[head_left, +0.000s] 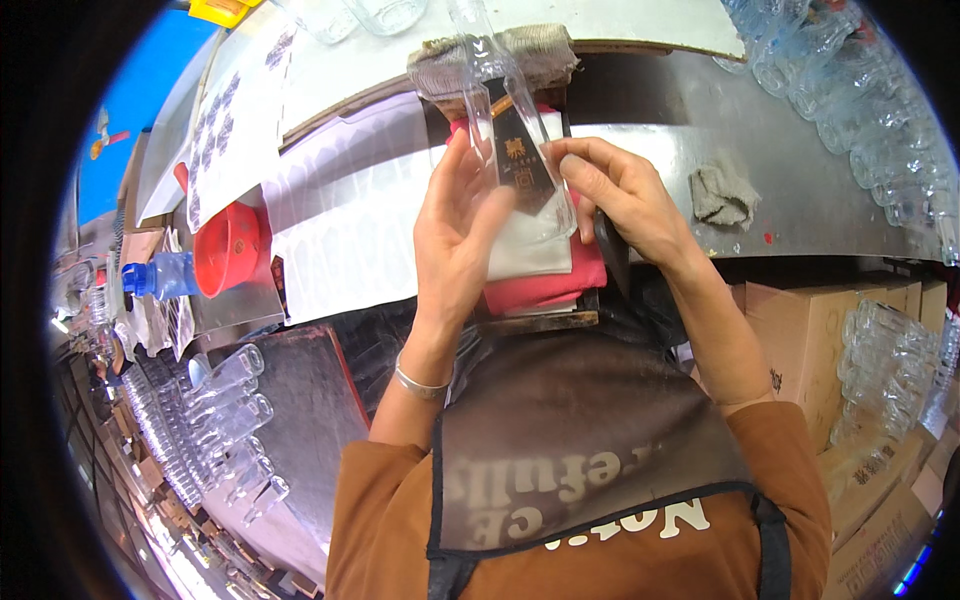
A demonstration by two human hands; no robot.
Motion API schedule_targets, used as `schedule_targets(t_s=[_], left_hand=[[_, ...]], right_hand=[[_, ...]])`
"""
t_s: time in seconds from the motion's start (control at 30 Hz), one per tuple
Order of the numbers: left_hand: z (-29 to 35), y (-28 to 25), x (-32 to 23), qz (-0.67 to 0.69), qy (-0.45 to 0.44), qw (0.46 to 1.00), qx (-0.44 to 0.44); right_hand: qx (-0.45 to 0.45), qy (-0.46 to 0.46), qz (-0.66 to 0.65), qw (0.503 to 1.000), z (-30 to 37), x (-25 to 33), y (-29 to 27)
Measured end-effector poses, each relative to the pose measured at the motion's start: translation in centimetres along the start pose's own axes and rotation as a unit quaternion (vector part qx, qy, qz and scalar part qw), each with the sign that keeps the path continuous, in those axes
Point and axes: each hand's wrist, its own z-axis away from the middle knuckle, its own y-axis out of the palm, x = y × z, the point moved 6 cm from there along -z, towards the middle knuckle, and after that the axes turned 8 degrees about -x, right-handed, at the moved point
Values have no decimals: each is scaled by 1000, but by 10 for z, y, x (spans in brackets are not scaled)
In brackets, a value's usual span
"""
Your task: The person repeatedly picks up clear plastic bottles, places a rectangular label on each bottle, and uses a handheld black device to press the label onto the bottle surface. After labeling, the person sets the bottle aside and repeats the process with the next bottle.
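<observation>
A clear glass bottle [536, 180] with a black label lies neck away on a white cloth [525, 258] over a pink cloth [550, 288], its upper part across a rolled grey cloth [548, 55]. The left hand [455, 215] is spread along its left side, thumb in front of the glass; the right hand [630, 200] has bent fingertips at its right edge. A crumpled rag [722, 195] lies right on the metal tabletop [655, 150]; rows of glass bottles [850, 110] stand beyond. Left are a pale sheet [345, 225] and a red tub [238, 245] beside a blue-capped plastic bottle [172, 275].
</observation>
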Motion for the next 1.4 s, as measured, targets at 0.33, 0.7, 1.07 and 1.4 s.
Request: schedule_targets(t_s=[0.33,0.7,1.07,1.4], left_hand=[[-37,13,-50,-317,277,907,8],[-38,15,-45,-333,286,898,-3],[-39,16,-43,-329,285,900,-1],[-42,9,-32,-222,239,945,-17]], right_hand=[[-11,-5,13,1000,3,7,3],[-4,-16,25,1000,5,12,5],[22,-35,8,999,1,6,2],[-67,-96,-113,987,-57,41,-38]])
